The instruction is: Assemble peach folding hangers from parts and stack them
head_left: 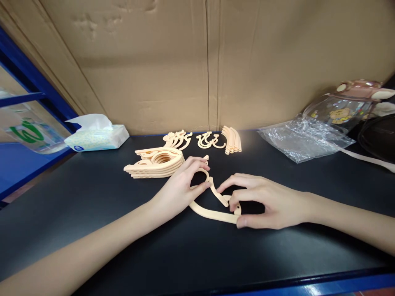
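A cream plastic hanger point(212, 214) lies on the black table between my hands, its curved lower arm toward me. My left hand point(180, 181) pinches the upper left part of it, thumb and fingers covering some of the frame. A short curved strip point(218, 193) slants across the middle of the hanger. My right hand point(265, 201) grips the hanger's right end, with its thumb at the lower arm and its index fingertip by the strip. Just behind my left hand sits a stack of matching hangers point(154, 166).
Along the back lie loose cream hooks point(206, 140), more curved pieces point(177, 139) and a bundle of short strips point(232, 140). A tissue pack point(98, 137) stands at left. On the right are a clear plastic bag point(305, 137) and a transparent bear-printed container point(339, 115). Cardboard point(154, 61) rises behind.
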The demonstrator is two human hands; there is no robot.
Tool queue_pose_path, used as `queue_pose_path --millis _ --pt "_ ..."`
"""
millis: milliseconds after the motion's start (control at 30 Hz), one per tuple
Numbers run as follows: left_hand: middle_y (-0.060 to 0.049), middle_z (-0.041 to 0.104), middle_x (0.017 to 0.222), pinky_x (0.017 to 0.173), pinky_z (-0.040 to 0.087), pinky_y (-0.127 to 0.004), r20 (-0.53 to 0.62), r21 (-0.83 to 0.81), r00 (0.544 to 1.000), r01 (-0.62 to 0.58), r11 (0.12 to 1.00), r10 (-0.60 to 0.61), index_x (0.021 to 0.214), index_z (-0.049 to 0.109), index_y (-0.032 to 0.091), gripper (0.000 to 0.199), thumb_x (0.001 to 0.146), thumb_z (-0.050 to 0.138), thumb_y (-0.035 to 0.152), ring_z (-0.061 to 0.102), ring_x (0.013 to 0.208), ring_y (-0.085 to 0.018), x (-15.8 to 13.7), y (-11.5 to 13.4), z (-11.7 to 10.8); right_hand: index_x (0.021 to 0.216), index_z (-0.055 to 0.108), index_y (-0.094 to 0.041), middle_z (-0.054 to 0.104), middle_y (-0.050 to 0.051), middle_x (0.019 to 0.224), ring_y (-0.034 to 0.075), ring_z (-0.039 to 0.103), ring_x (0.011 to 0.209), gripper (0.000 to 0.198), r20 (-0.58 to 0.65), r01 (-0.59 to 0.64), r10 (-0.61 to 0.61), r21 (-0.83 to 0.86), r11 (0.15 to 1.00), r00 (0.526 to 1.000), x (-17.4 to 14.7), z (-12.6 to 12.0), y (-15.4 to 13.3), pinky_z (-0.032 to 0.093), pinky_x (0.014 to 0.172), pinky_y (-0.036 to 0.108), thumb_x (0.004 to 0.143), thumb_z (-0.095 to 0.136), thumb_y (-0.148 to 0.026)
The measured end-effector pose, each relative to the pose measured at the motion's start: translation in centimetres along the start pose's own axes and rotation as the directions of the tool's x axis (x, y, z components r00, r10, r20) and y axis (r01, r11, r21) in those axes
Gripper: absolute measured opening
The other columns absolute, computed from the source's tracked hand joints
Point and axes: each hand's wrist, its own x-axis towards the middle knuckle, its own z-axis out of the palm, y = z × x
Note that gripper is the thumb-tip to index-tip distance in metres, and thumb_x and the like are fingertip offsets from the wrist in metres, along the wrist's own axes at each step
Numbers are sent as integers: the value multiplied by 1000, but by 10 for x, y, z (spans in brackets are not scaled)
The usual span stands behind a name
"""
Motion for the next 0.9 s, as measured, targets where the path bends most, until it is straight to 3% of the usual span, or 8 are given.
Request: queue_pose_path --millis 100,267,400,500,700,833,900 --pt "-5 51 114 95 45 -36 3 27 1000 -14 1000 14 103 53 21 16 88 54 27 51 111 -20 0 0 1 81 55 -18 58 5 109 14 54 101 20 -25 -6 7 26 1000 1000 1 3 -2 43 87 27 78 69 -33" --pt "-4 54 114 96 43 -36 26 45 999 30 999 -31 115 47 22 27 91 52 34 52 110 -19 -3 0 1 87 57 -18 60 4 107 12 54 98 15 -10 23 -22 100 995 1000 0 5 -13 41 90 25 76 66 -16" --pt "-5 54 119 99 41 -37 69 22 996 59 998 -60 119 44 23 28 96 42 38 50 115 -19 -4 3 -1 98 60 -19 57 3 110 9 56 92 30 23 21 -24 102 995 999 -1 7 -21 42 86 21 74 54 -2" --pt "-6 54 121 99 41 -37 87 33 996 22 999 -25 120 45 22 27 98 36 34 49 115 -20 -5 5 -3 103 60 -21 56 2 115 10 54 95 43 21 10 -10 1 1000 1000 -1 6 -17 41 88 23 72 44 5" --pt "-6 54 122 98 41 -35 130 94 990 -70 993 57 122 46 21 29 98 32 24 49 115 -19 -5 5 -5 108 56 -20 60 5 108 18 51 99 43 -170 -112 62 -303 947 984 1 1 20 38 90 37 78 36 4" --pt "-6 53 125 96 43 -35 183 95 979 -104 990 86 124 45 21 33 95 30 18 49 115 -20 -4 8 -9 105 56 -21 60 6 105 20 52 101 34 -296 -232 135 -323 917 946 0 -2 39 39 86 39 87 34 -3" --pt "-7 52 126 96 42 -35 185 106 978 -113 988 92 127 42 20 35 94 30 17 49 114 -20 -4 9 -10 105 56 -21 59 7 107 20 52 100 28 -343 -236 122 -313 920 931 -1 -2 40 40 84 37 91 36 -9"
